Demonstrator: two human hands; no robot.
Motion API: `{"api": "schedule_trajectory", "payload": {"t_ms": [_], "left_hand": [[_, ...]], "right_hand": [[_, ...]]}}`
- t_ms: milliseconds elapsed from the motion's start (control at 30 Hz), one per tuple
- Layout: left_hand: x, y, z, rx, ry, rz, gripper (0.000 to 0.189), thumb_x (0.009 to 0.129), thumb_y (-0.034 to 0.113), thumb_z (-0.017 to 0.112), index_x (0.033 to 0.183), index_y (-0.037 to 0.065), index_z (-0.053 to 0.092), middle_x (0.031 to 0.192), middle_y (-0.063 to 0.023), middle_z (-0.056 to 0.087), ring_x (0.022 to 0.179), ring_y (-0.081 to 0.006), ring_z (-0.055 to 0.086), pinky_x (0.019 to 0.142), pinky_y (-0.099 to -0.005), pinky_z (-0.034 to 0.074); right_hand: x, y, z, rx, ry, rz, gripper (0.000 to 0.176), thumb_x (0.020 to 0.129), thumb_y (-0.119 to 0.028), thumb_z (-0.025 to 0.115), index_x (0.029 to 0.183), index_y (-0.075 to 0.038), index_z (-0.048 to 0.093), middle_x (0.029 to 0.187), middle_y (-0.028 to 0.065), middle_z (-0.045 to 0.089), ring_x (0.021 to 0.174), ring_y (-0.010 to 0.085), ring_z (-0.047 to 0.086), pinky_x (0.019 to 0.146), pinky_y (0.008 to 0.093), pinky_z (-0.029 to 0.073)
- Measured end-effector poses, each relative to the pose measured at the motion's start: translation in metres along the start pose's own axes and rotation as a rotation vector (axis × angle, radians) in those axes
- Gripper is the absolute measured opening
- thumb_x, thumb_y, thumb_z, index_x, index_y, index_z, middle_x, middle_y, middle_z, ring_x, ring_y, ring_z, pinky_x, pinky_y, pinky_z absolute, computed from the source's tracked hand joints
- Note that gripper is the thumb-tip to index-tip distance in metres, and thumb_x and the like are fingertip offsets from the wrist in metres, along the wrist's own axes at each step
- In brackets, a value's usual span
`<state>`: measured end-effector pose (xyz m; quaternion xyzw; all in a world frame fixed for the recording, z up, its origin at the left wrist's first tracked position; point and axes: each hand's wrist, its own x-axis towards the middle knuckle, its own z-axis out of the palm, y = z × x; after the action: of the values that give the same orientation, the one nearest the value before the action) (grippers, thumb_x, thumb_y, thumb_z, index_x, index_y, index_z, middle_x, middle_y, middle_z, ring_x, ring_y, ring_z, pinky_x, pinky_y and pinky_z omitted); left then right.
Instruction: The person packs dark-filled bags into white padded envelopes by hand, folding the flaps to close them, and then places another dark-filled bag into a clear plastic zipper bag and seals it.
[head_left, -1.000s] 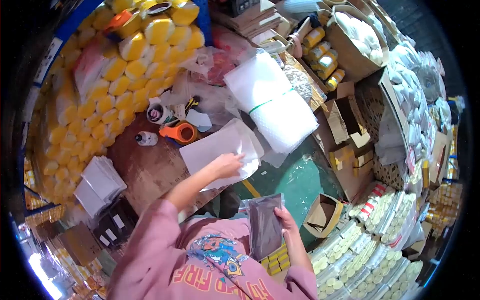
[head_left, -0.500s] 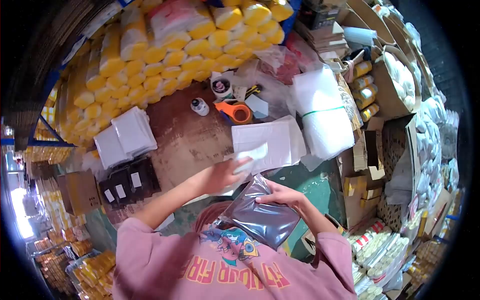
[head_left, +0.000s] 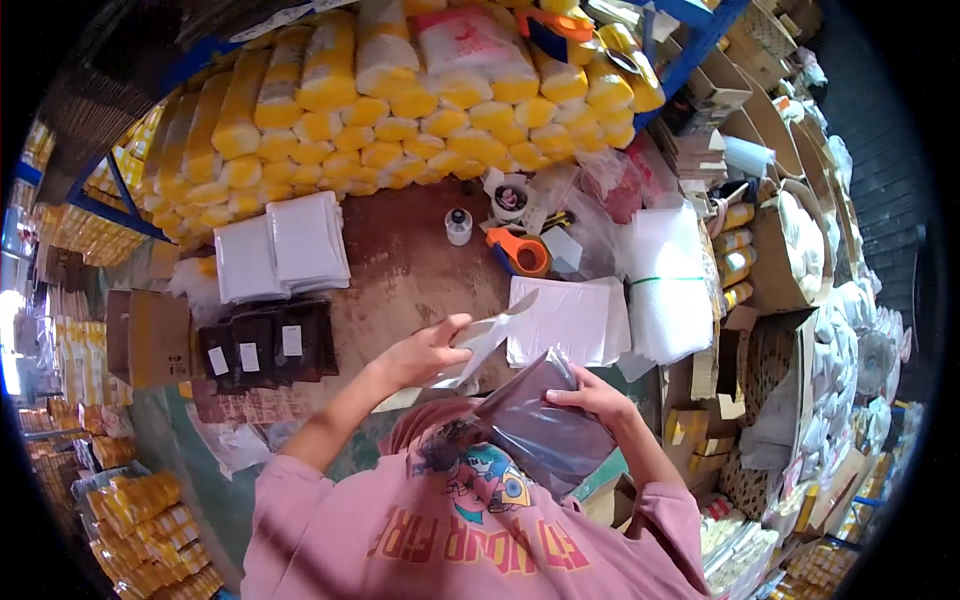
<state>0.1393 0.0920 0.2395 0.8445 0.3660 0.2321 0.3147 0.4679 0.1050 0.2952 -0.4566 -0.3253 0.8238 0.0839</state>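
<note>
While L hand [head_left: 422, 354] pinches white sheet [head_left: 482, 346] & R hand [head_left: 598, 399] grips dark plastic bag [head_left: 545, 428] at far edge, fingers part-curled, step's prob. pairing both; next needs bag steady.

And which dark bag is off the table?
The dark bag in the right hand, no label showing. The other dark bags lie at the table's left end, white labels showing.

upside-down "YOUR FIRE" on pink shirt [head_left: 470, 550], labels [head_left: 291, 340] on dark packets [head_left: 262, 362] illegible
</note>
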Motion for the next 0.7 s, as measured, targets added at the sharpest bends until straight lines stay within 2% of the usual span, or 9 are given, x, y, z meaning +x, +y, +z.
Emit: {"api": "schedule_trajectory", "payload": {"t_ms": [67, 133, 233, 333, 367, 467, 500, 600, 700], "left_hand": [[-0.008, -0.006, -0.006, -0.129, -0.064, -0.32, 0.027, 0.085, 0.011, 0.059, 0.112, 0.008, 0.059, 0.125, -0.0189, 0.049, 0.108, -0.0339, 0.055, 0.091, -0.0365, 0.047], [-0.021, -0.02, -0.004, -0.029, 0.02, -0.395, 0.023, 0.084, 0.011, 0.058, 0.106, 0.005, 0.058, 0.117, -0.0201, 0.053, 0.105, -0.0329, 0.056, 0.091, -0.0376, 0.046], [-0.034, -0.028, -0.017, 0.538, 0.032, -0.041, 0.01, 0.074, 0.015, 0.062, 0.08, 0.009, 0.067, 0.092, -0.0108, 0.063, 0.088, -0.0287, 0.059, 0.09, -0.0414, 0.042], [-0.036, -0.018, -0.026, 0.771, -0.182, -0.119, 0.007, 0.07, 0.015, 0.063, 0.074, 0.013, 0.068, 0.079, -0.0055, 0.064, 0.081, -0.0248, 0.058, 0.088, -0.0471, 0.04], [-0.039, -0.03, -0.016, 0.859, -0.196, -0.119, 0.008, 0.071, 0.015, 0.063, 0.076, 0.015, 0.069, 0.07, -0.0024, 0.063, 0.081, -0.024, 0.059, 0.086, -0.0567, 0.04], [-0.024, -0.012, -0.007, 0.88, -0.313, -0.289, 0.012, 0.074, 0.013, 0.062, 0.085, 0.014, 0.068, 0.078, -0.003, 0.063, 0.085, -0.0271, 0.061, 0.084, -0.0619, 0.043], [-0.022, -0.022, 0.004, 0.828, -0.281, -0.213, 0.02, 0.075, 0.013, 0.062, 0.094, 0.015, 0.068, 0.084, -0.0048, 0.064, 0.081, -0.0283, 0.063, 0.071, -0.0623, 0.048], [0.0, -0.016, 0.012, 0.602, -0.291, -0.197, 0.028, 0.078, 0.011, 0.058, 0.106, 0.011, 0.067, 0.104, -0.0092, 0.062, 0.081, -0.0308, 0.066, 0.069, -0.0549, 0.052], [0.022, 0.025, -0.01, 0.725, -0.375, -0.203, 0.051, 0.075, 0.006, 0.061, 0.125, 0.011, 0.054, 0.113, -0.0112, 0.058, 0.087, -0.0293, 0.065, 0.066, -0.0443, 0.05]], "right_hand": [[0.001, 0.004, -0.002, 0.002, 0.024, -0.012, 0.054, 0.086, -0.012, 0.071, 0.132, -0.004, 0.045, 0.109, 0.0055, 0.062, 0.097, 0.0134, 0.06, 0.087, 0.029, 0.049], [0.003, 0.006, 0.0, 0.033, 0.058, -0.062, 0.055, 0.085, -0.013, 0.071, 0.133, -0.004, 0.044, 0.108, 0.0056, 0.062, 0.097, 0.0135, 0.059, 0.087, 0.0294, 0.049], [0.005, 0.001, 0.007, 0.039, 0.069, -0.113, 0.057, 0.085, -0.014, 0.072, 0.134, -0.005, 0.043, 0.109, 0.0056, 0.061, 0.099, 0.0145, 0.059, 0.087, 0.0295, 0.048], [0.007, -0.007, 0.02, 0.034, 0.072, -0.118, 0.057, 0.085, -0.015, 0.072, 0.134, -0.004, 0.044, 0.11, 0.0049, 0.061, 0.099, 0.0141, 0.059, 0.087, 0.0288, 0.048], [0.009, -0.011, 0.026, 0.037, 0.07, -0.11, 0.057, 0.085, -0.015, 0.072, 0.133, -0.004, 0.045, 0.11, 0.0044, 0.061, 0.099, 0.0138, 0.059, 0.087, 0.0284, 0.048], [0.031, -0.015, 0.037, -0.078, -0.059, -0.21, 0.052, 0.085, -0.013, 0.072, 0.13, -0.004, 0.048, 0.108, 0.0033, 0.062, 0.098, 0.0123, 0.058, 0.087, 0.027, 0.047], [0.031, -0.024, 0.048, -0.128, -0.091, -0.178, 0.046, 0.085, -0.016, 0.071, 0.125, -0.002, 0.053, 0.106, 0.0021, 0.062, 0.097, 0.0107, 0.057, 0.087, 0.0262, 0.047], [0.049, -0.025, 0.059, -0.196, -0.152, -0.048, 0.049, 0.084, -0.017, 0.072, 0.126, -0.001, 0.054, 0.112, 0.0051, 0.062, 0.1, 0.0143, 0.058, 0.089, 0.028, 0.046], [0.056, -0.016, 0.062, -0.32, -0.102, -0.005, 0.053, 0.084, -0.024, 0.072, 0.127, 0.0, 0.053, 0.113, 0.006, 0.061, 0.103, 0.0143, 0.056, 0.092, 0.0278, 0.043]]}}
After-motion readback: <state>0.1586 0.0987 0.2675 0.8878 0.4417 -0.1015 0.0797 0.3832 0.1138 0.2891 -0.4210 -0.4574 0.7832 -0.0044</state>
